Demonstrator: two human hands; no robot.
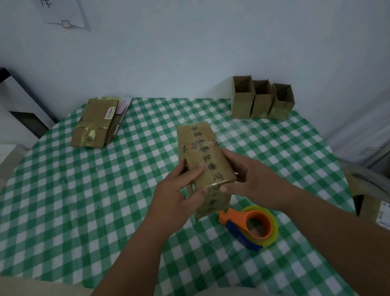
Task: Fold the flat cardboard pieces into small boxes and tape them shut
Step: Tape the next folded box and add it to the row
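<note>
- Both hands, the left hand point(177, 193) and the right hand point(248, 178), hold the cardboard box point(202, 161) from its sides, over the middle of the counter point(74, 210).
- The tape dispenser point(253, 224) lies near the counter's front edge.
- Three open boxes point(261, 99) stand at the far right edge.

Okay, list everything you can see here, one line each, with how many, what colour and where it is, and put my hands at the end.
held box: one, brown cardboard with dark handwriting, centre of the table, in both hands
open boxes: three, brown, side by side at the far right edge by the wall
flat cardboard stack: one pile, brown, far left of the table
tape dispenser: one, orange and blue with a yellowish roll, lying right of centre near the held box
tablecloth: one, green and white check, covering the round table
paper sheet: one, white, on the wall upper left
left hand: one, gripping the box's near left side
right hand: one, gripping the box's near right side
</note>
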